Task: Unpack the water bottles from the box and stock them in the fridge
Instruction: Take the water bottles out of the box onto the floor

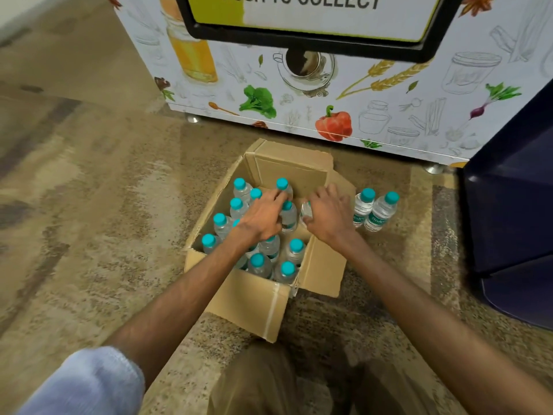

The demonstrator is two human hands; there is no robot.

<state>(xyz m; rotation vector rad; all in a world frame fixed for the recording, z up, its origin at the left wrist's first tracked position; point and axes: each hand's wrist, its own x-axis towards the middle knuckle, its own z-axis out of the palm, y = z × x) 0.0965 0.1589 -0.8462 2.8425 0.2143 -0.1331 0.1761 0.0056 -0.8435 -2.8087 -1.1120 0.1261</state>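
Note:
An open cardboard box stands on the floor with several small water bottles upright in it, each with a teal cap. My left hand reaches into the box and its fingers wrap a bottle near the middle. My right hand is over the box's right side and grips another bottle, whose cap is hidden by the hand. Two bottles stand on the floor just right of the box.
A white vending machine printed with vegetables stands right behind the box. A dark blue fridge door stands at the right edge. Speckled stone floor lies to the left. My knee is below the box.

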